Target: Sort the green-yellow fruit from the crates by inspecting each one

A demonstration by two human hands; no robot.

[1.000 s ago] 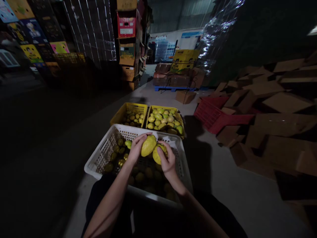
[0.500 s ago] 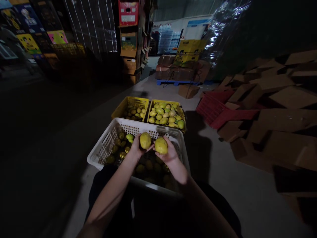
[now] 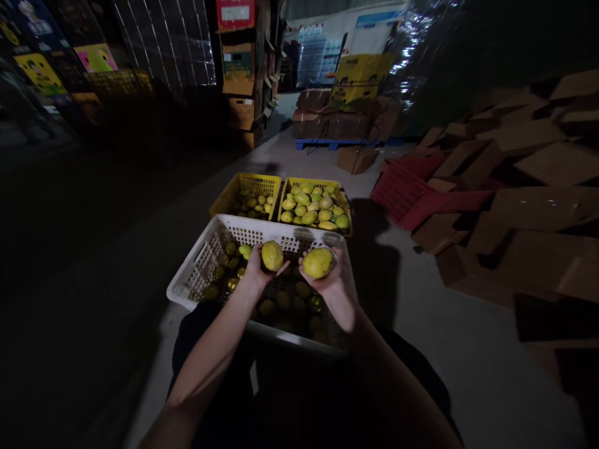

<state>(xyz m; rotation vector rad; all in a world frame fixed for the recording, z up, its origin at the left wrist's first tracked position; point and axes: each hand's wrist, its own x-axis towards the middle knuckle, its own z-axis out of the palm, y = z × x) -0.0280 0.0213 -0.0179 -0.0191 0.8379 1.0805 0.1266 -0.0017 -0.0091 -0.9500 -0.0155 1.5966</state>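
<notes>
My left hand (image 3: 255, 269) holds a rounded yellow fruit (image 3: 272, 255), the fingers curled around its side and underside. In my right hand (image 3: 331, 280) rests another yellow fruit (image 3: 318, 263), oval and slightly mottled, with the fingers wrapped round it. The kind of fruit is not certain. Both hands are over a white perforated plastic crate (image 3: 187, 282), apart from each other. Inside the crate lie several similar fruits (image 3: 282, 300), many in shadow, and a brighter green-yellow one (image 3: 244, 251) sits just left of my left hand.
Beyond the white crate stand two yellow crates: the left one (image 3: 223, 198) is partly filled with fruit, the right one (image 3: 347, 211) heaped. Red crates (image 3: 407, 193) and piled cardboard boxes (image 3: 552, 209) lie at right. Farther back are a blue pallet (image 3: 322, 144) and stacked cartons (image 3: 241, 113).
My right hand has moved right, away from the left, and its fruit now shows its longer side. My left hand keeps its fruit. The whole view has shifted slightly.
</notes>
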